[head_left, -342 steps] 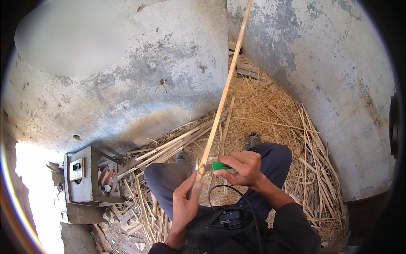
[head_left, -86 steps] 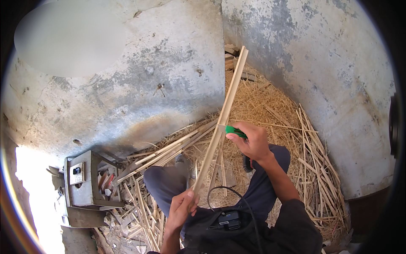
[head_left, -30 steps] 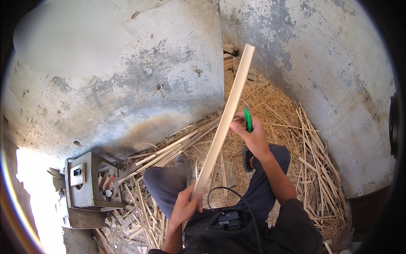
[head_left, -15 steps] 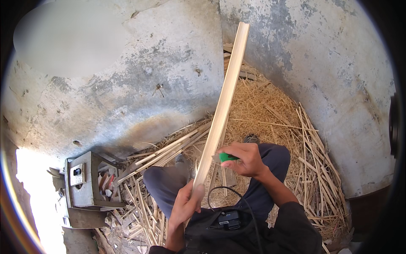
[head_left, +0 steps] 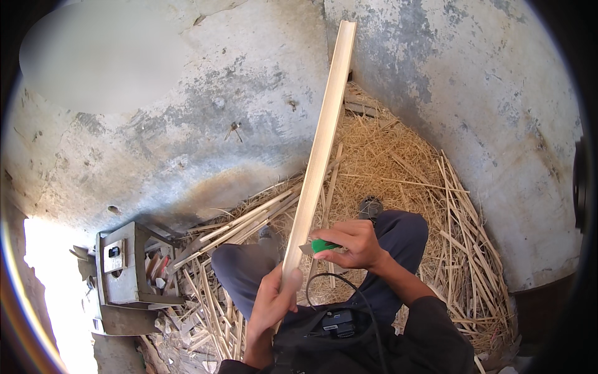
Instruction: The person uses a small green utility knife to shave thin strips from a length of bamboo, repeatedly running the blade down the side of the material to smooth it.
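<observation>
A long pale split-bamboo-like strip (head_left: 323,143) with a hollowed face slants up and away from my lap toward the far wall corner. My left hand (head_left: 272,298) is closed round its near end. In my right hand (head_left: 356,242) a green-handled knife (head_left: 322,245) with a short flat blade is gripped. The blade points left and meets the strip's right edge, a little above my left hand; whether it cuts into the surface cannot be told. My bent legs lie on both sides below the strip.
Straw-like shavings (head_left: 386,156) cover the floor ahead. Thin sticks (head_left: 470,249) are piled at the right, and more strips (head_left: 261,215) lie at the left. A worn wooden stool-like box (head_left: 119,268) stands on the left. A black cable (head_left: 361,296) loops over my lap.
My right hand has drawn the knife nearer along the strip, down and slightly left. The strip's far end has swung a little left; my left hand keeps its hold.
</observation>
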